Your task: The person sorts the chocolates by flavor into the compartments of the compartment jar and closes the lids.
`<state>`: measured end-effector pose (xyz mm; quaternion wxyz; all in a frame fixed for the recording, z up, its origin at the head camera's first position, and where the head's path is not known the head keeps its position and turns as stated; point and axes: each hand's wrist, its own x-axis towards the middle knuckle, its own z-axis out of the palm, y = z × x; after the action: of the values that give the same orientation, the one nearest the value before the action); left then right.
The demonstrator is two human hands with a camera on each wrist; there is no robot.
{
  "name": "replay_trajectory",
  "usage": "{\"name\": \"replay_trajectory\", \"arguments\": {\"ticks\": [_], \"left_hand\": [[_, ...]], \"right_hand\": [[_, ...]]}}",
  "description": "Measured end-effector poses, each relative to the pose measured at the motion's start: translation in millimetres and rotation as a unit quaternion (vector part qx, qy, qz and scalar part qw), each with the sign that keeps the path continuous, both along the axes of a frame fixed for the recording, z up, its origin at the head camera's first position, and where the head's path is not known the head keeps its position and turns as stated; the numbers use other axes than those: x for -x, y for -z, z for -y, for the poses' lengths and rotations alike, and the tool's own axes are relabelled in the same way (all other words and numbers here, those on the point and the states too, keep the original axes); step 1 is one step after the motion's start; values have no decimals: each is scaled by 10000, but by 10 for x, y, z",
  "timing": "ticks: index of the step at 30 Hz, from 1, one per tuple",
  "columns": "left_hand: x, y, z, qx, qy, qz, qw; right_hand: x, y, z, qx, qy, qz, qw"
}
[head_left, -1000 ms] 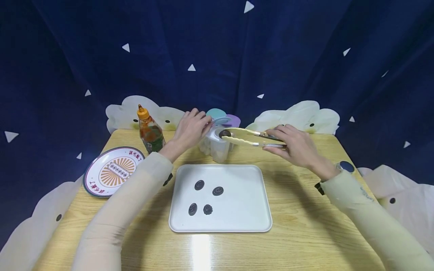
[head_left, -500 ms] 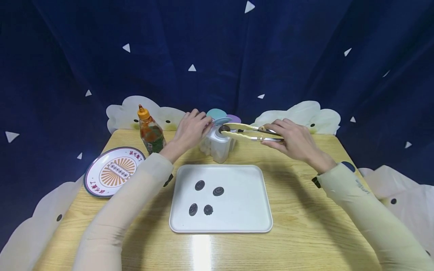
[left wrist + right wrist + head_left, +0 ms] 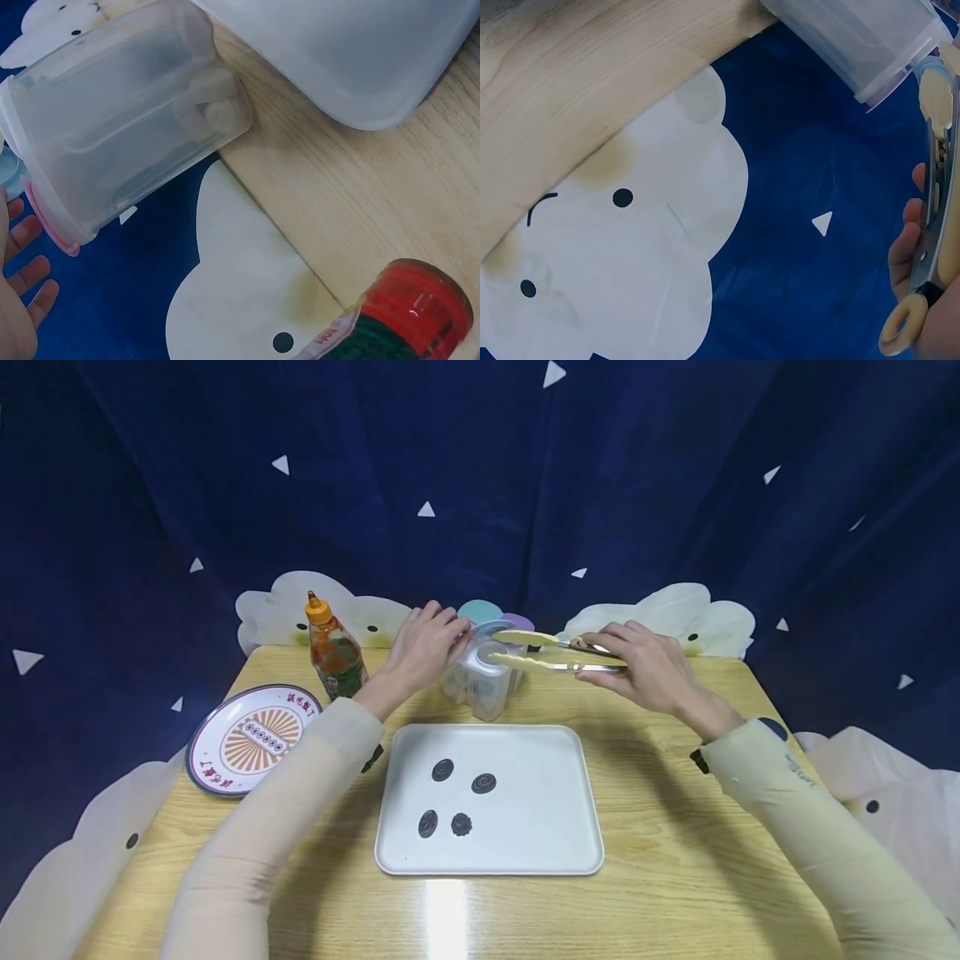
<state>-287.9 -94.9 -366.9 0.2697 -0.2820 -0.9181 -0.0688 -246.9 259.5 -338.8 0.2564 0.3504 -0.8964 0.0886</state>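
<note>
A translucent container (image 3: 489, 689) with several compartments and coloured lids stands behind the tray. Its pale blue lid (image 3: 492, 627) is raised, and my left hand (image 3: 422, 647) holds that lid's edge with the fingertips. From the right, my right hand (image 3: 652, 668) grips metal tongs (image 3: 525, 637) with pale yellow tips. The tips are spread apart over the compartment's round opening, nothing between them. In the left wrist view, pale lumps (image 3: 223, 105) show through the container (image 3: 112, 105). Several dark, patterned chocolate-like pieces (image 3: 483, 783) lie on the white tray (image 3: 540, 810).
To the left is a round patterned plate (image 3: 258, 739), with a red sauce bottle (image 3: 336, 656) behind it. The wooden table (image 3: 660, 827) ends at a dark blue curtain (image 3: 480, 460), with white cloud shapes (image 3: 652, 614) along its back edge.
The dark piece between the tong tips dropped into the container's opening and is out of sight. The tongs moved slightly up and left, and their tips spread. The left hand stayed put.
</note>
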Motion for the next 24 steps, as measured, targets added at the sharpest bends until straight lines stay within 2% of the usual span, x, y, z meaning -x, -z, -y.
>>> {"name": "replay_trajectory", "arguments": {"ticks": [7, 14, 18, 24], "left_hand": [[0, -4, 4, -28, 66, -108, 9999], [7, -8, 9, -35, 72, -108, 9999], [4, -16, 8, -15, 47, -85, 10000], [-12, -16, 10, -40, 83, -122, 9999]], "right_hand": [[-76, -35, -45, -42, -183, -32, 9998], [-240, -4, -112, -132, -333, -26, 9994], [-353, 92, -146, -208, -389, 30, 9990], [-514, 374, -181, -338, -665, 278, 9968]]}}
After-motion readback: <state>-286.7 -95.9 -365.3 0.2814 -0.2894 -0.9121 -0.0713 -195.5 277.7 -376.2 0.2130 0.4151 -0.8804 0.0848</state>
